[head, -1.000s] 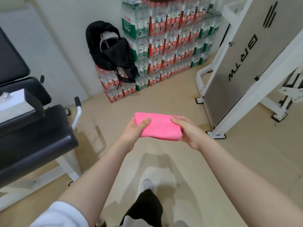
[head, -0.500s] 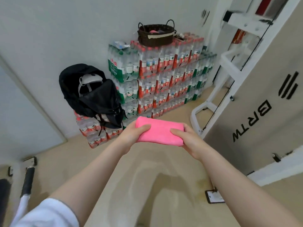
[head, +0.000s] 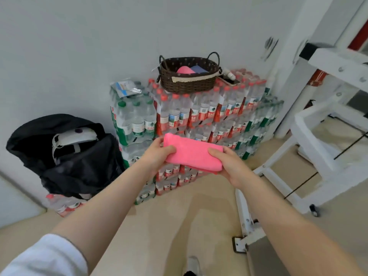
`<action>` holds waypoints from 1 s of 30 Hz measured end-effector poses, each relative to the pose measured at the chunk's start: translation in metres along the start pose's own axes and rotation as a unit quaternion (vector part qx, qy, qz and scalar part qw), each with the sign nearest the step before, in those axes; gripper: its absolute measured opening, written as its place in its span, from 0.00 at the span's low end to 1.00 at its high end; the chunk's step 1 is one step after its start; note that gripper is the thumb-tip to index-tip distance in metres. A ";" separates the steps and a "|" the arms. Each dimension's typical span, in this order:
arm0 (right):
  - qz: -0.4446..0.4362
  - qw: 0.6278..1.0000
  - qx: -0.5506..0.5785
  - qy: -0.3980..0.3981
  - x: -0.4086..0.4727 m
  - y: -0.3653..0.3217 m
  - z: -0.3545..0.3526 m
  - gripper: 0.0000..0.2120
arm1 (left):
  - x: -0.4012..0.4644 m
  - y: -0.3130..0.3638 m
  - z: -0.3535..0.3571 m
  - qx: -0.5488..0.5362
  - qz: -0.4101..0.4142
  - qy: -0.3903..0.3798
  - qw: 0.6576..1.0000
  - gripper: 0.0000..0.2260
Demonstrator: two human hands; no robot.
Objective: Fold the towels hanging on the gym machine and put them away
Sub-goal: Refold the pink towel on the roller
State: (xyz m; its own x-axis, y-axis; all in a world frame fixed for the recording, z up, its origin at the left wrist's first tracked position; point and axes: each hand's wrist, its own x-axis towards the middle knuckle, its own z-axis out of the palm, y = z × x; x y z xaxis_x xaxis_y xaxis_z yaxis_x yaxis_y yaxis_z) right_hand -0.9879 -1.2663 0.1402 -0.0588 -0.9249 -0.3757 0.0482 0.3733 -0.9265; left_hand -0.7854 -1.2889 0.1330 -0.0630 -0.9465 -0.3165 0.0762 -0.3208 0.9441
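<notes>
Leaning against the wall at far left, a black backpack [head: 65, 154] sits on bottled-water packs [head: 199, 120]. Mid-frame, the left hand [head: 157, 154] pinches one end of the folded pink towel [head: 194, 154] — thumb on top — and the right hand [head: 229, 166] clasps the other end, both grips closed on it in mid-air, below the wicker basket [head: 189, 80] atop the packs.

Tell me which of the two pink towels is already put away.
The pink towel in the basket, lying in the brown wicker basket beside a blue one. The other pink towel is folded but held between the left hand and right hand.
</notes>
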 end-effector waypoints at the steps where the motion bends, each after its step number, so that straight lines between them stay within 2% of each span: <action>1: 0.006 1.000 -0.005 -0.003 0.024 -0.016 -0.004 0.12 | 0.022 0.013 0.006 -0.009 0.001 0.008 1.000 0.27; 4: 0.005 0.999 -0.017 -0.036 0.091 -0.060 -0.003 0.15 | 0.084 0.051 0.012 -0.042 0.026 0.047 0.998 0.26; 10: -0.039 0.987 -0.104 -0.113 0.198 -0.120 0.018 0.20 | 0.199 0.121 -0.006 -0.024 0.113 0.125 0.985 0.18; 13: -0.089 0.980 -0.135 -0.114 0.249 -0.158 0.030 0.19 | 0.268 0.161 -0.012 0.044 0.162 0.134 0.977 0.14; 15: -0.115 0.976 -0.160 -0.090 0.286 -0.186 0.036 0.23 | 0.313 0.191 -0.013 0.087 0.190 0.129 0.969 0.12; 18: -0.120 0.975 -0.172 -0.067 0.338 -0.226 0.045 0.26 | 0.367 0.243 -0.016 0.203 0.234 0.087 0.947 0.11; 20: -0.115 0.973 -0.185 -0.071 0.368 -0.246 0.052 0.26 | 0.399 0.270 -0.021 0.341 0.260 0.028 0.903 0.11; 23: -0.092 0.967 -0.216 -0.102 0.406 -0.261 0.067 0.29 | 0.443 0.295 -0.024 0.532 0.259 -0.048 0.805 0.10; 26: -0.071 0.951 -0.252 -0.162 0.436 -0.261 0.078 0.31 | 0.476 0.299 -0.025 0.645 0.209 -0.115 0.726 0.10; 28: -0.037 0.929 -0.299 -0.215 0.449 -0.256 0.082 0.31 | 0.492 0.294 -0.027 0.711 0.151 -0.164 0.667 0.10; 30: 0.012 0.900 -0.368 -0.234 0.456 -0.254 0.085 0.35 | 0.500 0.288 -0.026 0.754 0.119 -0.189 0.618 0.08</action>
State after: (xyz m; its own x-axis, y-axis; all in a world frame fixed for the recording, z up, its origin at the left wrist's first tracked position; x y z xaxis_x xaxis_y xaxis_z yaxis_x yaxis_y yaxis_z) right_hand -0.9422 -1.7889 0.2057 0.3675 -0.7816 -0.5041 -0.6394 0.1813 -0.7472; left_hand -0.7689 -1.8552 0.2439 -0.4782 -0.7929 -0.3777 -0.8677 0.4931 0.0633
